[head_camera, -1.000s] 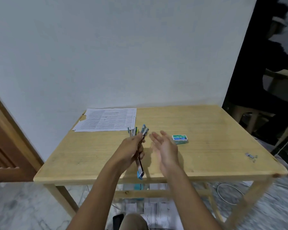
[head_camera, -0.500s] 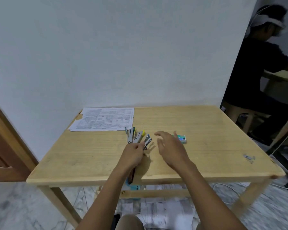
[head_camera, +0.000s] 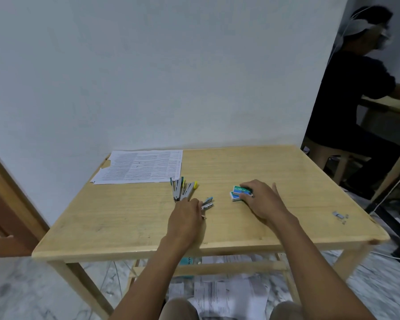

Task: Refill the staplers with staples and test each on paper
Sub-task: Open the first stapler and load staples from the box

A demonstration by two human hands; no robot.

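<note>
**Setting.** Pale wooden worktop (head_camera: 286,181) against a plain white wall. A second person sits at another table, far right. Printed sheets lie on the floor beneath.

**Items.**
- Paper (head_camera: 139,167): printed sheets lying flat at the back left corner.
- Staplers (head_camera: 183,189): several small ones fanned together just in front of the paper, with green and yellow tips.
- Blue stapler (head_camera: 207,203): lies beside the fan with its top swung open and the metal rail exposed. The left hand (head_camera: 185,218) has its fingers curled over the rear end and holds it on the wood.
- Staple boxes (head_camera: 237,192): two green ones, stacked, right of centre. The right hand (head_camera: 261,202) lies over them, fingers bent round the upper box.
- Loose staples (head_camera: 338,214): near the right edge, well apart from the rest.

**Step in hand (judged).** Fetching staples for the opened blue stapler.

**Next move (judged).** Lift the box, open it and draw out one strip. Seat the strip in the rail while the left hand steadies the body, then close the top.
</note>
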